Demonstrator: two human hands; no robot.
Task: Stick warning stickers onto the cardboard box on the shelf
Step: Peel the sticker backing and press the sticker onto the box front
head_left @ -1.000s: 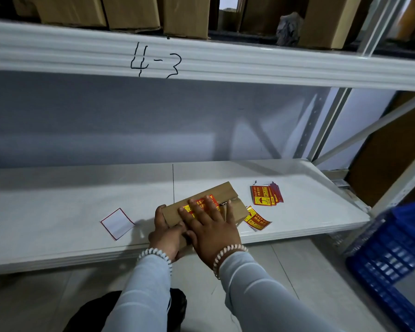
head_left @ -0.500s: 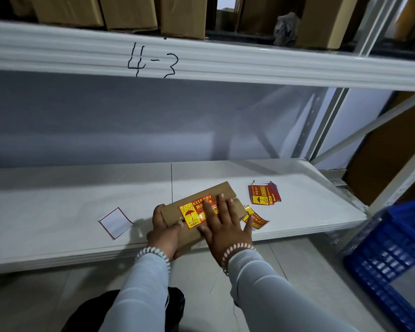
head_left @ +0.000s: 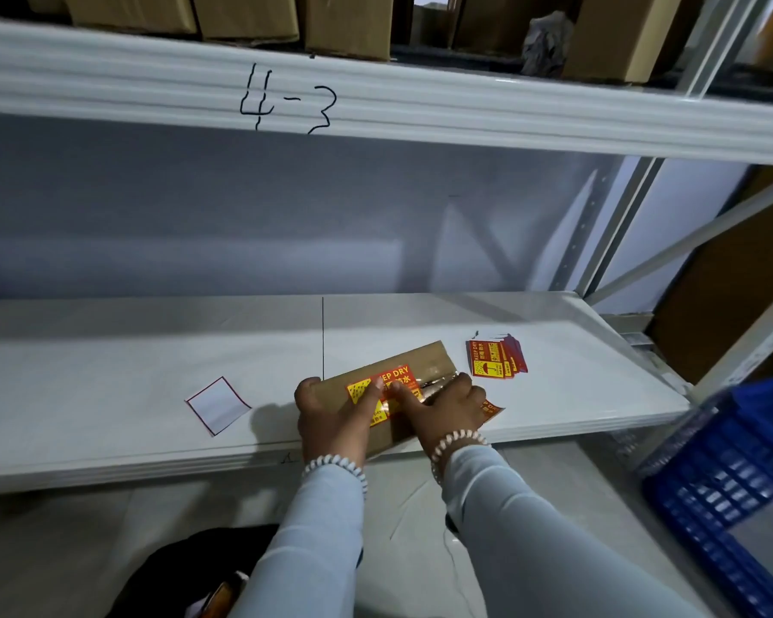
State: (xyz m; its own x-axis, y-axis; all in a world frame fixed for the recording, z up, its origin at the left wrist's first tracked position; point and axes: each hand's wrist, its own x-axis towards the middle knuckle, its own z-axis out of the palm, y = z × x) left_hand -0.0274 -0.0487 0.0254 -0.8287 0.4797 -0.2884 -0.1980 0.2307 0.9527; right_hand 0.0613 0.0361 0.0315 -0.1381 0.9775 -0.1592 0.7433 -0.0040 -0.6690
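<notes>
1. We see the left hand (head_left: 331,417) gripping the near-left end of the cardboard box (head_left: 425,361); its fingers now lie over the sticker (head_left: 396,381), bare half a second ago
2. The right hand (head_left: 447,408), fingers curled, presses the box's right part, having shifted from the sticker
3. The flat brown box lies at the shelf (head_left: 130,350) front edge, long axis running near-left to far-right
4. Loose stickers (head_left: 494,361) lie just beside it

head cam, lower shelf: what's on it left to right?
white backing paper → left hand gripping the cardboard box → right hand pressing the KEEP DRY sticker → stack of stickers; blue crate sits past the shelf's right end.
</notes>
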